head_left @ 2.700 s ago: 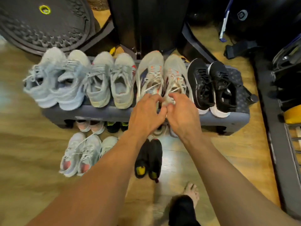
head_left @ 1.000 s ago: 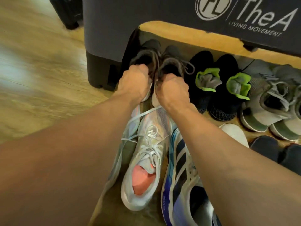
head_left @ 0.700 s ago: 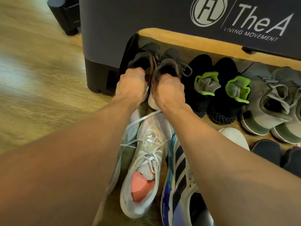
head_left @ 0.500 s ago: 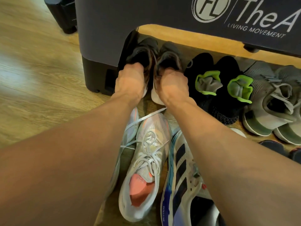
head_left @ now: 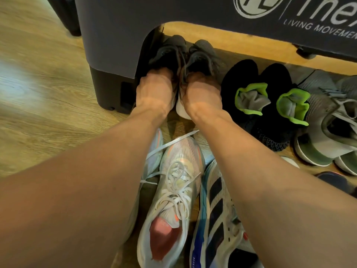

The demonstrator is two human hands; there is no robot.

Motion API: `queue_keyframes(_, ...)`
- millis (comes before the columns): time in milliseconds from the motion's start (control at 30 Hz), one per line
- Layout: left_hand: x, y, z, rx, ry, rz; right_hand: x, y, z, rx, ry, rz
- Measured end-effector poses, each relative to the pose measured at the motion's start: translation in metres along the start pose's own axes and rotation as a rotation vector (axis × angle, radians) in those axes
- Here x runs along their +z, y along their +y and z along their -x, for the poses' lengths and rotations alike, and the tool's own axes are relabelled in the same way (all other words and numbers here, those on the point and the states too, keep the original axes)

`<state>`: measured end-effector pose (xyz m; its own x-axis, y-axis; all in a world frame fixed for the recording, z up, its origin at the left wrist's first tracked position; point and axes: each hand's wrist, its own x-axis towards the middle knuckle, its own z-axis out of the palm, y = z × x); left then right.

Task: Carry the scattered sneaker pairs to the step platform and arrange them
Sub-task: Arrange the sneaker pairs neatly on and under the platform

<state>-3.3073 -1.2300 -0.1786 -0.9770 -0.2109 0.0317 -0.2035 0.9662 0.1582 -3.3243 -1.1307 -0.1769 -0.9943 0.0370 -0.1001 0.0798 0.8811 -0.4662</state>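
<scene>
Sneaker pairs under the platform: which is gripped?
The dark grey pair, leftmost: left hand and right hand hold one shoe each. The green-collared black pair lies free.

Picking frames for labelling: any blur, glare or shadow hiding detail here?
Head view: the wooden floor at left is motion-smeared with a pale glare patch; the dark grey lace-up sneakers sit in shadow under the grey step platform, dulling detail where the left hand and right hand grip them; the wide lens swells the near forearms.
</scene>
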Motion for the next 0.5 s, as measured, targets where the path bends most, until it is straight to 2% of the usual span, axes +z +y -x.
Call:
queue_keyframes(200,0.004,-0.001,-0.006,0.04,-0.037,-0.096,-0.004,-0.003,0.004,0.064,-0.047,-0.082)
queue_keyframes(367,-0.01,0.004,0.001,-0.043,-0.067,0.078,-0.016,-0.004,0.012,0.047,-0.163,-0.133)
queue_keyframes(433,-0.019,0.01,0.008,-0.05,-0.022,0.116,-0.026,-0.003,0.021,0.01,-0.178,-0.079)
queue_keyframes(500,-0.029,0.024,0.016,0.004,0.051,0.143,-0.042,0.002,0.031,-0.048,-0.091,0.04)
